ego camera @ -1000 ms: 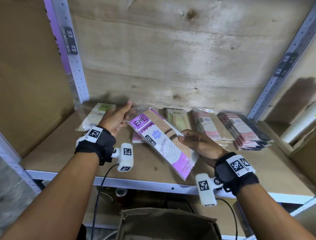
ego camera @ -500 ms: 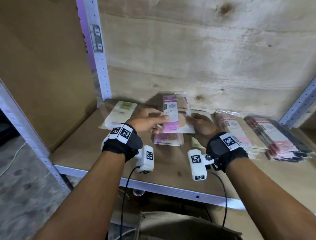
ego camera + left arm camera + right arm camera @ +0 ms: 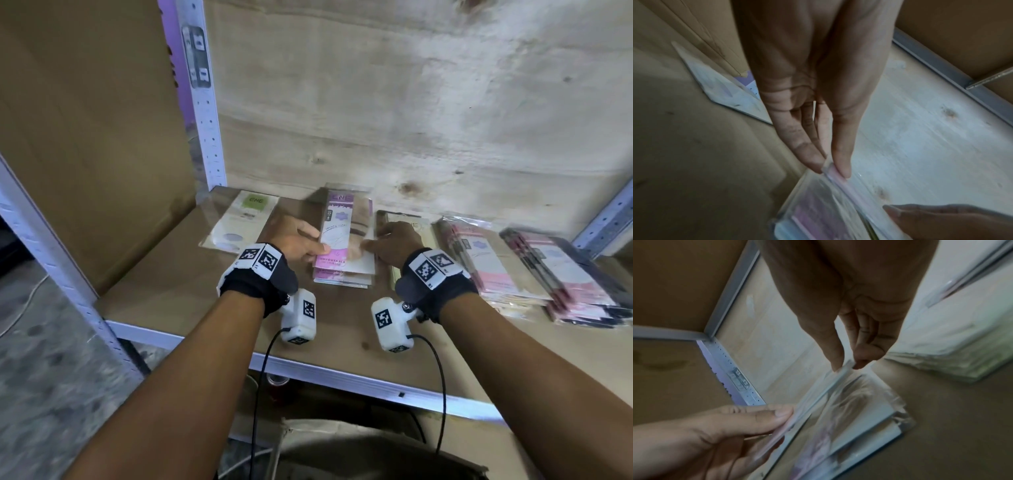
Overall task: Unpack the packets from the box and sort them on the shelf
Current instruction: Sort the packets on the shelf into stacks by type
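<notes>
Plywood-backed brown shelf (image 3: 178, 308) with sorted stacks, left hand (image 3: 294, 240) and right hand (image 3: 394, 243) each pinching an edge of the flat purple-and-tan plastic-wrapped packet (image 3: 346, 233), probably squaring it onto the matching purple pile (image 3: 342, 275) right underneath.

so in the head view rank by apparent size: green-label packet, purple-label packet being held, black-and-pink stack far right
1. Black-and-pink packet stack, largest, though it is several fanned packets.
2-3. Purple-label packet and green-label packet look alike; hands cover part of the purple one.
</notes>
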Demonstrator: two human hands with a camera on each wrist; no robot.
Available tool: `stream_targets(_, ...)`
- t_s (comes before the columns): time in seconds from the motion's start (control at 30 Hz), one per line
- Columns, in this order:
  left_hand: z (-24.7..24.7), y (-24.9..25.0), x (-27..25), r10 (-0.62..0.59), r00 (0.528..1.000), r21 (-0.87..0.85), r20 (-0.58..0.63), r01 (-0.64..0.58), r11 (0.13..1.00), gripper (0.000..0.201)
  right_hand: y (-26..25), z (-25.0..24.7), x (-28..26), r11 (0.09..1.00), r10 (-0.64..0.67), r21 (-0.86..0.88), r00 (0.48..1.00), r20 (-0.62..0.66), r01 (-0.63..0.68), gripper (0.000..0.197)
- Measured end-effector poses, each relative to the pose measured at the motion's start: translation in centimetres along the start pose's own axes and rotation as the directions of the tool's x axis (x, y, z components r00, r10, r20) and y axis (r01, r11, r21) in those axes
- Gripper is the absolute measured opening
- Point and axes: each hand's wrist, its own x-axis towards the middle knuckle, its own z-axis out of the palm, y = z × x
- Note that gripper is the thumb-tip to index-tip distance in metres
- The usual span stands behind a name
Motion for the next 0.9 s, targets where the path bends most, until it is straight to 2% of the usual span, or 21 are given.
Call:
stream_targets(0.17,1.0,-0.5,0.3,-0.035,0.999,0.045,-0.005,0.035,0.998,0.045,-0.4,-0.1,0.1,0.988,0.008,-0.157,1.000,0.014,-0.005,0.057)
stream_targets(0.43,1.1,-0.8,0.6,-0.058,0.998,0.094,-0.015,0.060,0.994,0.044,-0.3,0.6,0.5,0.975,0.028,-0.220,0.999,0.032,-0.020,0.061)
stream_targets(0.77,1.1,-0.9,0.7,-0.027,0.999,0.172,-0.038,0.033,0.984,0.042,0.0,1.0,0.6,0.960,0.019,-0.281,0.999,0.033,-0.009,0.048)
stream_targets(0.9,-1.3,-1.1,0.3,0.066,0.989,0.316,-0.130,-0.021,0.948,0.039,-1.2,0.3,0.2,0.925,-0.091,-0.371,0.996,-0.006,0.082,0.040)
